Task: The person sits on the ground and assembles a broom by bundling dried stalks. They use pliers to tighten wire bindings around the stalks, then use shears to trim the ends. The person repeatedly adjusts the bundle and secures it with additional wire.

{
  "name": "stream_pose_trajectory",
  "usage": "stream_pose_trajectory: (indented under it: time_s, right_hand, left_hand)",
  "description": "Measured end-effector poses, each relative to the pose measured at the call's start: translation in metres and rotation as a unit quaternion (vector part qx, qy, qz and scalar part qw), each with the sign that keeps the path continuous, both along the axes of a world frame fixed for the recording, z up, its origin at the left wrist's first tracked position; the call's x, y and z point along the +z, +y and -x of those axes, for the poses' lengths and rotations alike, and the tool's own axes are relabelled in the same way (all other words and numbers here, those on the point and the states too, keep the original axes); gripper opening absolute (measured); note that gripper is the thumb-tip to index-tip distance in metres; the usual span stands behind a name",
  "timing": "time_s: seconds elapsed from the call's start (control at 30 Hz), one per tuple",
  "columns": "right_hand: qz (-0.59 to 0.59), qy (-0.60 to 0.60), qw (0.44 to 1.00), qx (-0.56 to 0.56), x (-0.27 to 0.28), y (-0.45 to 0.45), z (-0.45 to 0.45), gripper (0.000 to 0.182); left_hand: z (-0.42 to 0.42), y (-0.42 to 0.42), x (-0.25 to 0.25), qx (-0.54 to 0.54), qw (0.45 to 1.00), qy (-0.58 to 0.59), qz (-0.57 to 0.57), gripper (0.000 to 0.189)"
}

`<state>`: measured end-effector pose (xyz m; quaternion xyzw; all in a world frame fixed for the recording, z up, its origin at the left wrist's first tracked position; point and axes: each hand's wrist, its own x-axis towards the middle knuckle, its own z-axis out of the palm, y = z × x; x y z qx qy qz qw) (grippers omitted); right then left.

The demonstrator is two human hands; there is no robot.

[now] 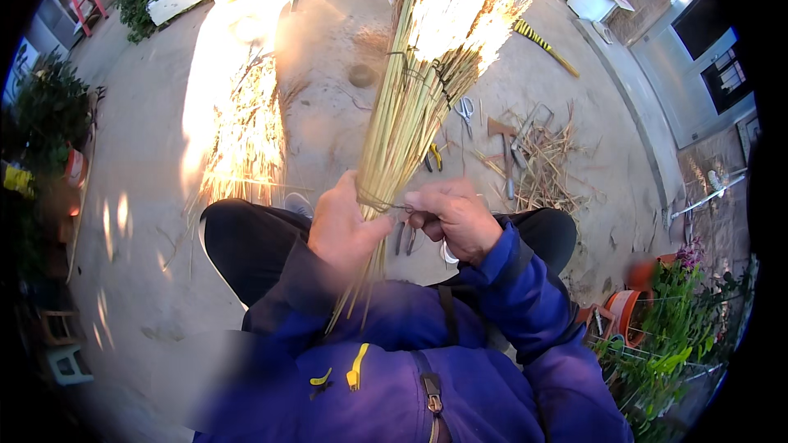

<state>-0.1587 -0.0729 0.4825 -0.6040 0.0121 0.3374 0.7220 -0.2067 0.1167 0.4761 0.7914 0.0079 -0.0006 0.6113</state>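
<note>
A long bundle of dried straw stalks [400, 135] slants up and away in front of me, its brushy heads glaring in the sun. My left hand [345, 224] grips the stalks near their lower end, where thin cut ends trail over my lap. Around the bundle just above that hand runs a loop of dark wire [377, 200]. The wire's end is pinched between the thumb and fingers of my right hand [452, 215], close to the stalks' right side. Higher up, dark wire bindings [425, 77] circle the bundle, one around a side cluster.
On the concrete to the right lie scissors [465, 112], yellow-handled pliers [436, 157], a hatchet [508, 154] and loose straw clippings [548, 166]. A second straw pile [246, 135] rests at left. Potted plants [634, 314] stand at lower right; a yellow-and-black wrapped handle [542, 43] lies farther off.
</note>
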Motion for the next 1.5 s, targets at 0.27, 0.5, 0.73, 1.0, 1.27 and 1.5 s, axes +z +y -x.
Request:
stream_pose_trajectory:
  time_s: [0.27,0.5,0.73,1.0,1.27,1.5]
  right_hand:
    - [0.006,-0.123,0.992,0.02,0.003,0.002,0.004,0.012]
    - [0.127,-0.428,0.895,-0.004,0.013,-0.001,0.017,0.008]
    - [0.141,-0.579,0.802,-0.043,0.022,-0.005,0.022,0.014]
    - [0.075,-0.38,0.922,-0.008,0.025,-0.014,0.027,0.008]
    - [-0.016,-0.249,0.968,-0.037,0.015,-0.015,0.028,0.009]
    - [0.135,-0.524,0.841,-0.026,0.021,-0.017,0.027,0.022]
  left_hand:
    - [0.0,-0.002,0.013,-0.005,1.0,0.0,-0.01,0.041]
    - [0.003,-0.008,0.022,-0.008,1.0,-0.008,0.014,0.043]
    - [0.003,-0.012,0.032,-0.039,0.993,0.023,0.107,0.047]
    - [0.006,-0.01,0.03,-0.019,0.997,0.012,0.076,0.049]
    - [0.007,-0.013,0.033,-0.02,0.998,0.02,0.061,0.049]
    - [0.006,-0.014,0.034,-0.021,0.998,0.025,0.062,0.048]
